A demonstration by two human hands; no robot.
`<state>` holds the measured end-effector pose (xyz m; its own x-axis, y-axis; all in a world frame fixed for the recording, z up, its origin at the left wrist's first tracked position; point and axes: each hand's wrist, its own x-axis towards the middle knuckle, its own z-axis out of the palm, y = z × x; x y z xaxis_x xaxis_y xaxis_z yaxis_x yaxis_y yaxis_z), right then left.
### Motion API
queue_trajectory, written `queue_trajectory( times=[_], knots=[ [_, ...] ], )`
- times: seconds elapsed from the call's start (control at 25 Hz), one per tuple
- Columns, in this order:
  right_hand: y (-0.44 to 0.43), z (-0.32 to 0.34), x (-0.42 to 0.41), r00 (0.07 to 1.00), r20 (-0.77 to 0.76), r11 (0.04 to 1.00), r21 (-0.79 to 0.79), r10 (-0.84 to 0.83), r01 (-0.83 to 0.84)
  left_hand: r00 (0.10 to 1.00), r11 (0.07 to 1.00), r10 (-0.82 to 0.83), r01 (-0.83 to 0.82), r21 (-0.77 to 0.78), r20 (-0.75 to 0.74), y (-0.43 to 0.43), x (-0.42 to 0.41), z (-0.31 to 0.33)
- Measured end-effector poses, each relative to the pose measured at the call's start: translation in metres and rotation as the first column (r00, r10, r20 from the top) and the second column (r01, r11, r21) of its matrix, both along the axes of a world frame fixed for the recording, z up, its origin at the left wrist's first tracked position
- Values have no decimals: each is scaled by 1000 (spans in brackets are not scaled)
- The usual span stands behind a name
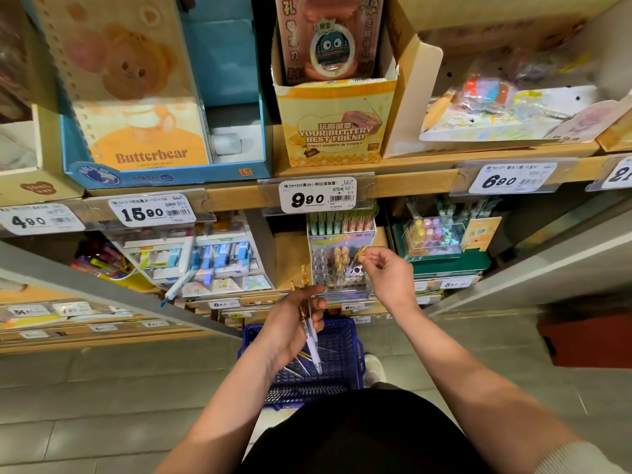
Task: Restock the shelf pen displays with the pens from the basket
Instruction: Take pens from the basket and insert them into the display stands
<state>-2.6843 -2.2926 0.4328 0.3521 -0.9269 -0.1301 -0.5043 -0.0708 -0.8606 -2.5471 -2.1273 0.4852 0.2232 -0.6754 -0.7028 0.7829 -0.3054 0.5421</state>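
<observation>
My left hand (297,323) grips a bunch of clear pens with gold clips (309,333), tips pointing down over the blue basket (345,357) on the floor. A few more pens lie in the basket. My right hand (386,271) pinches one gold-topped pen (359,253) just above the right side of the clear pen display (337,273) on the lower shelf. That display holds several clear and gold-topped pens standing upright, with open holes on its right side.
A blue-and-white pen display (208,261) stands to the left, a green tray of pastel items (441,241) to the right. The upper shelf edge with price tags (318,196) overhangs the displays. A red object (588,340) sits on the tiled floor at right.
</observation>
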Motion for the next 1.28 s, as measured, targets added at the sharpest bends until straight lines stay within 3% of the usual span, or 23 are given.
queue_trajectory(
  times=[0.28,0.52,0.68,0.84,0.96,1.08,1.16,1.28],
  knots=[
    [1,-12,8,972,-179,985,-54,152,-164,1000,1000,-16,16,-13,-20,4,4,0],
    [5,-24,11,884,-377,950,-28,277,-310,999,1000,-19,19,-11,35,6,4,2],
    [4,-22,14,861,-422,939,-61,284,-339,998,1000,10,-11,15,67,5,1,2],
    [1,-15,15,848,-431,946,44,308,-321,996,997,76,-77,25,42,1,-1,0],
    [0,-2,10,903,-364,973,55,227,-223,994,994,103,-104,34,33,0,0,-4],
    [9,22,4,988,-103,988,117,116,-104,994,993,108,-109,40,34,-1,-1,-9],
    [18,40,6,983,84,939,291,163,-181,995,995,93,-95,36,34,-4,-4,-10],
    [30,53,14,952,189,851,432,239,-299,997,998,64,-65,9,34,-7,-9,-8]
  ],
)
